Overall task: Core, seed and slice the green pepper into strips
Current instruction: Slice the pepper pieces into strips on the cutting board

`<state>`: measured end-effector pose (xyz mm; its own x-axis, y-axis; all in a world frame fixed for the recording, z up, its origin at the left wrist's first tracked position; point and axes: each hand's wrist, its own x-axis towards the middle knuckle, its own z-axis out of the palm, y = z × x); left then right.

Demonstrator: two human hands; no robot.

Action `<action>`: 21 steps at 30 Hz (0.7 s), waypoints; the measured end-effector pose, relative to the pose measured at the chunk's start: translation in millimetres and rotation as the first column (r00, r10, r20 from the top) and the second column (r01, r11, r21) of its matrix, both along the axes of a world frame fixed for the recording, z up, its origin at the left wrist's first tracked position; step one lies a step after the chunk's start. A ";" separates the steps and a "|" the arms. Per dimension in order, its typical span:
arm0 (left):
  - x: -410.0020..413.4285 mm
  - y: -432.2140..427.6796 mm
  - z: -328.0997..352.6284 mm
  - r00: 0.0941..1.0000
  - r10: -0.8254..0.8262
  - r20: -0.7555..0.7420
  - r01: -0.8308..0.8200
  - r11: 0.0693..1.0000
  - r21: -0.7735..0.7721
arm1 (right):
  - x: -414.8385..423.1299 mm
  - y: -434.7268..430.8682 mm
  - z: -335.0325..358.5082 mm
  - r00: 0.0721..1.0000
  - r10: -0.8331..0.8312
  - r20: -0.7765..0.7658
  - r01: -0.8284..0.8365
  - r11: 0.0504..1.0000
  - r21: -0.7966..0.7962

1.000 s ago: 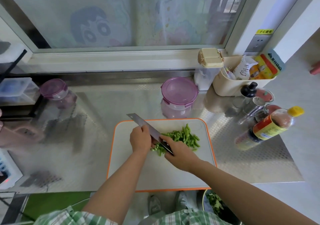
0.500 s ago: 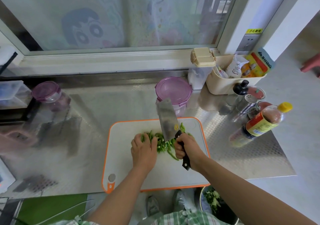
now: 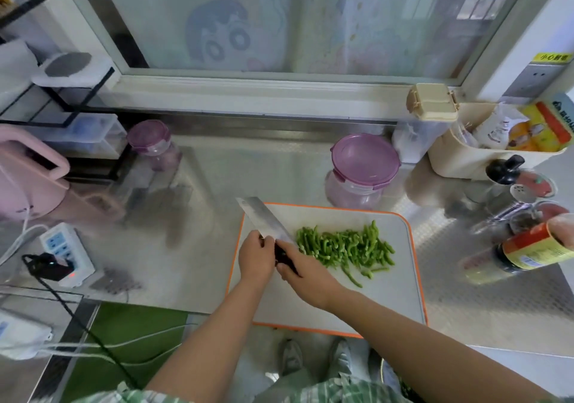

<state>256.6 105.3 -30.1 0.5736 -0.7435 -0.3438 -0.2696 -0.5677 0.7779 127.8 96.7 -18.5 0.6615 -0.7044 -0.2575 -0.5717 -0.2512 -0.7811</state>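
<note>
Cut green pepper strips (image 3: 344, 247) lie heaped on the right half of a white cutting board with an orange rim (image 3: 417, 278). My right hand (image 3: 306, 273) grips the dark handle of a cleaver (image 3: 264, 219), whose blade points to the far left, past the board's left corner and clear of the heap. My left hand (image 3: 256, 256) sits at the heel of the blade, its fingers curled on the steel just left of my right hand. Both hands are left of the strips and apart from them.
A purple-lidded jar (image 3: 363, 169) stands just behind the board. Sauce bottles (image 3: 525, 250) and shakers crowd the right, with a beige basket (image 3: 459, 160) behind them. At the left are a pink kettle (image 3: 28, 182), a power strip (image 3: 66, 253) and a smaller jar (image 3: 152, 148).
Half a second ago the cleaver stood upright in the strips with my left hand on the heap. Now the blade points far left off the heap and my left hand is at its heel.
</note>
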 end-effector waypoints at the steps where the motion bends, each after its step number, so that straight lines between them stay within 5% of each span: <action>1: 9.6 2.2 -5.1 0.999 0.008 0.032 -0.009 1.000 0.026 | 5.8 1.5 -2.0 0.999 0.030 -0.017 -0.029 0.999 0.015; 8: 48.5 22.0 -29.8 0.994 -0.070 0.089 0.050 0.976 0.212 | -11.5 -6.8 -22.6 0.994 -0.037 -0.100 0.037 0.999 0.000; 21: 29.3 -1.3 -32.4 0.901 -0.267 0.341 0.046 0.842 0.537 | -70.3 -39.6 -34.0 0.890 -0.438 -0.125 0.449 0.891 0.072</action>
